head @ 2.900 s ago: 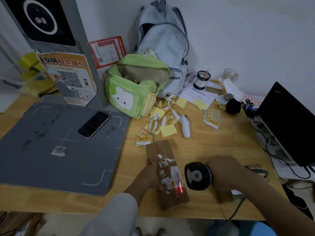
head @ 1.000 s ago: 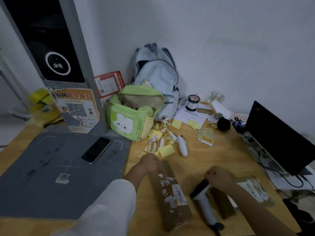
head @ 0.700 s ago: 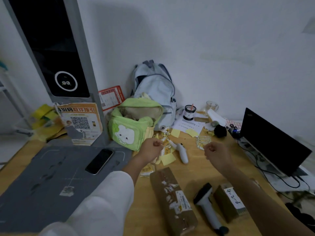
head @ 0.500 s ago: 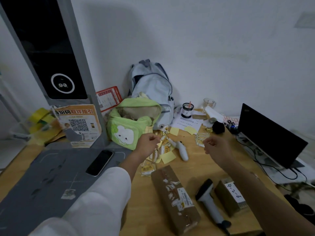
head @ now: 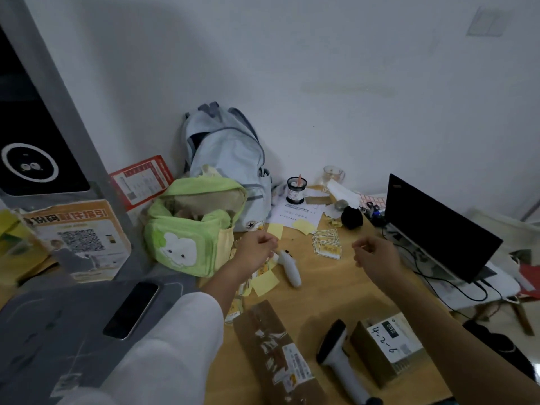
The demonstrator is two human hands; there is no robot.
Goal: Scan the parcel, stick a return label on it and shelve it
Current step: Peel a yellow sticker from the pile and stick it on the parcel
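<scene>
1. Parcel [head: 277, 350], a long brown box with tape and a printed shipping label, lies flat near the front edge of the wooden table [head: 347, 290], and neither hand touches it.
2. Left hand [head: 255, 249], at the end of a white sleeve [head: 175, 346], is raised above the table with its fingers curled in and thumb and forefinger pinched together; whether anything is held in the pinch cannot be told.
3. Right hand [head: 377, 255] is raised level with it, well apart, fingers curled loosely with thumb and forefinger close; whether they hold anything cannot be told either.
4. Below the left hand lie scattered yellow return labels [head: 263, 283] and a small white pen-shaped device [head: 289, 270].
5. Between the hands and farther back sits a small stack of labels [head: 327, 247].
6. Just right of the parcel the handheld scanner [head: 340, 361] lies on its side, and beside it sits a smaller cardboard box [head: 385, 346] with "4-2-6" handwritten on its label.
7. To the left a phone [head: 131, 309] rests on a grey mat [head: 58, 325].
8. Behind stand a green bag [head: 193, 232] and a pale blue backpack [head: 228, 159] against the wall.
9. At the right a dark laptop [head: 435, 226] stands open.
</scene>
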